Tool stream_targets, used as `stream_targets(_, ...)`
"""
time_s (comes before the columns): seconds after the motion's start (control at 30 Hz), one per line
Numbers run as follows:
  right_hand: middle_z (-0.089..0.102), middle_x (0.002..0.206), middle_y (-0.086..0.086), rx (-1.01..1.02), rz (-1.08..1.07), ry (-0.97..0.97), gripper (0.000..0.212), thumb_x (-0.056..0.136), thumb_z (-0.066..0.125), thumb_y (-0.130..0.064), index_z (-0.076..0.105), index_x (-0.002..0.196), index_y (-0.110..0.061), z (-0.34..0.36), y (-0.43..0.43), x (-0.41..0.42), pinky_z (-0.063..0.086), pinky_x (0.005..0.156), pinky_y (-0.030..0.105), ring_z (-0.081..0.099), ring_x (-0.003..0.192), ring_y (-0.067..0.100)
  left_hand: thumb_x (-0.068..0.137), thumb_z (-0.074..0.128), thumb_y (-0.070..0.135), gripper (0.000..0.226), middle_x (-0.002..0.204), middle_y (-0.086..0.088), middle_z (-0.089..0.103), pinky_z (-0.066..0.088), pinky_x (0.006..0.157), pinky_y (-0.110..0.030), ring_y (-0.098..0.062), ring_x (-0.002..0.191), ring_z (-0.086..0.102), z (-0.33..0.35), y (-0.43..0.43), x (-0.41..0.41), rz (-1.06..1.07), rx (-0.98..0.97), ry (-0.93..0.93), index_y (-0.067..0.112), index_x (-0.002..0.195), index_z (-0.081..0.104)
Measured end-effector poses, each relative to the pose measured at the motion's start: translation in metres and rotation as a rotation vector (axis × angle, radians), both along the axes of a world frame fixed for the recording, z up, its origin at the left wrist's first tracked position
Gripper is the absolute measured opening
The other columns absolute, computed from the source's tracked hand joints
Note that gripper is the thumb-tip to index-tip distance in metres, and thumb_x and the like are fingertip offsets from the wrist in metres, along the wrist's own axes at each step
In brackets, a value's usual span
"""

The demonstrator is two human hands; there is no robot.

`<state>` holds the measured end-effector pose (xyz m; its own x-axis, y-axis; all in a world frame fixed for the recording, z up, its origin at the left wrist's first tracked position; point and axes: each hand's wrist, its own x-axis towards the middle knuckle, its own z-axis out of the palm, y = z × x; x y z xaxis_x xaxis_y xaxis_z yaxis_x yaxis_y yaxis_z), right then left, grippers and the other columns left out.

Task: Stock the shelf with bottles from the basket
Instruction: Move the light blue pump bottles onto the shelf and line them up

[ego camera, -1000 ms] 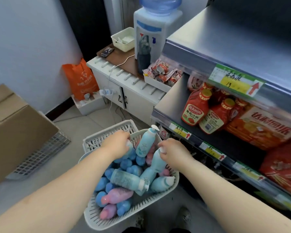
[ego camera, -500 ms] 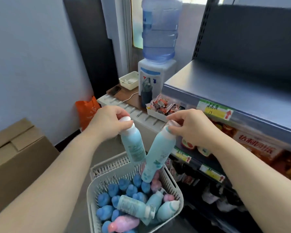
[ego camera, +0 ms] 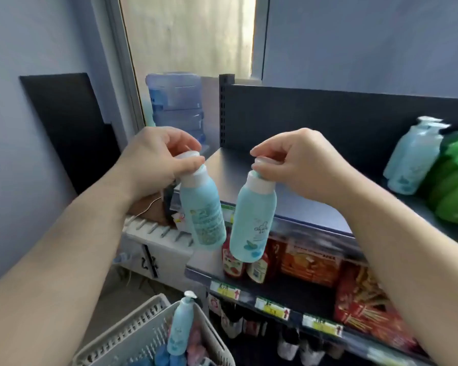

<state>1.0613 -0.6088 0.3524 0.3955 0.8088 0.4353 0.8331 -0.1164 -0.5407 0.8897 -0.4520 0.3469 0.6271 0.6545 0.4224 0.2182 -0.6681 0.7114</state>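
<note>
My left hand (ego camera: 156,159) grips a light-blue bottle (ego camera: 204,212) by its white cap; the bottle hangs tilted in front of the top shelf's left end. My right hand (ego camera: 296,165) pinches the white cap of a second light-blue bottle (ego camera: 251,223) hanging just to the right. Both bottles are in the air near the front edge of the dark top shelf (ego camera: 236,175). The white basket (ego camera: 143,336) is below at the bottom edge, with a pump bottle (ego camera: 180,328) and other blue and pink bottles in it.
Light-blue pump bottles (ego camera: 413,157) and green packs (ego camera: 455,180) stand on the top shelf at right. The shelf below holds red sauce bottles (ego camera: 233,260) and snack packs (ego camera: 312,265). A water dispenser jug (ego camera: 175,104) and a white cabinet (ego camera: 156,241) stand to the left.
Both hands lifted a bottle each out of the basket and raised them to the top shelf's height. My view tilted upward, so the basket dropped to the bottom edge.
</note>
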Motion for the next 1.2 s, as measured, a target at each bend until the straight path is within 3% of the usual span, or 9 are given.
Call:
stream_targets(0.1,0.067,0.078,-0.017,0.053,-0.045,-0.018,0.017,0.079,0.071,-0.023,0.074,0.096,-0.024,0.015,-0.022,0.027,0.042,0.055,0.003,0.058,0.063,-0.008,0.078,0.075,0.020,0.018,0.084,0.005,0.068,0.052,0.069,-0.020,-0.007,0.071,0.061,0.015,-0.015,0.033,-0.075,0.032,-0.030,0.024,0.094,0.069)
stream_targets(0.2,0.066,0.077,-0.018,0.091,-0.111,-0.057,0.017,0.079,0.071,-0.024,0.075,0.095,-0.023,0.027,-0.044,0.057,0.042,0.062,0.002,0.057,0.065,-0.010,0.073,0.078,0.028,0.022,0.084,0.005,0.069,0.054,0.080,-0.033,-0.013,0.077,0.065,0.026,-0.030,0.069,-0.162,0.049,-0.048,0.028,0.093,0.068)
stream_targets(0.33,0.067,0.080,-0.016,0.079,-0.214,-0.115,0.018,0.080,0.070,-0.025,0.074,0.097,-0.024,0.041,-0.074,0.097,0.040,0.062,0.000,0.059,0.070,-0.007,0.075,0.078,0.026,0.020,0.087,0.000,0.071,0.052,0.077,-0.030,-0.016,0.080,0.066,0.029,-0.046,0.118,-0.222,0.090,-0.051,0.026,0.093,0.070)
stream_targets(0.47,0.071,0.092,-0.005,0.019,-0.309,-0.170,0.022,0.081,0.068,-0.021,0.073,0.103,-0.019,0.047,-0.095,0.137,0.044,0.077,0.015,0.062,0.083,0.005,0.068,0.077,0.034,0.023,0.083,0.001,0.071,0.051,0.073,-0.024,-0.010,0.073,0.064,0.025,-0.064,0.163,-0.295,0.096,-0.039,0.027,0.089,0.071)
stream_targets(0.57,0.070,0.093,-0.004,-0.053,-0.368,-0.209,0.024,0.082,0.067,-0.020,0.072,0.105,-0.018,0.045,-0.106,0.169,0.047,0.083,0.021,0.062,0.090,0.008,0.074,0.079,0.023,0.016,0.078,0.005,0.070,0.048,0.066,-0.018,-0.005,0.068,0.062,0.019,-0.081,0.196,-0.344,0.084,-0.024,0.024,0.088,0.072)
stream_targets(0.67,0.069,0.097,-0.002,-0.120,-0.413,-0.259,0.025,0.083,0.064,-0.019,0.071,0.106,-0.016,0.042,-0.115,0.199,0.045,0.080,0.022,0.060,0.091,0.010,0.075,0.077,0.020,0.015,0.078,0.007,0.069,0.048,0.068,-0.016,-0.003,0.069,0.061,0.011,-0.100,0.226,-0.392,0.103,0.007,0.023,0.088,0.071)
stream_targets(0.87,0.062,0.104,-0.002,-0.307,-0.442,-0.320,0.030,0.083,0.061,-0.018,0.066,0.112,-0.017,0.034,-0.124,0.245,0.044,0.080,0.024,0.055,0.093,0.013,0.076,0.076,0.021,0.017,0.086,0.006,0.071,0.055,0.079,-0.025,-0.007,0.083,0.066,0.004,-0.126,0.271,-0.440,0.112,0.032,0.022,0.093,0.071)
stream_targets(1.2,0.064,0.113,0.002,-0.339,-0.501,-0.347,0.032,0.082,0.060,-0.022,0.065,0.114,-0.021,0.030,-0.132,0.274,0.052,0.084,0.036,0.060,0.100,0.023,0.078,0.073,0.022,0.018,0.093,0.009,0.070,0.053,0.083,-0.025,-0.005,0.089,0.066,0.003,-0.158,0.318,-0.490,0.150,0.048,0.023,0.096,0.070)
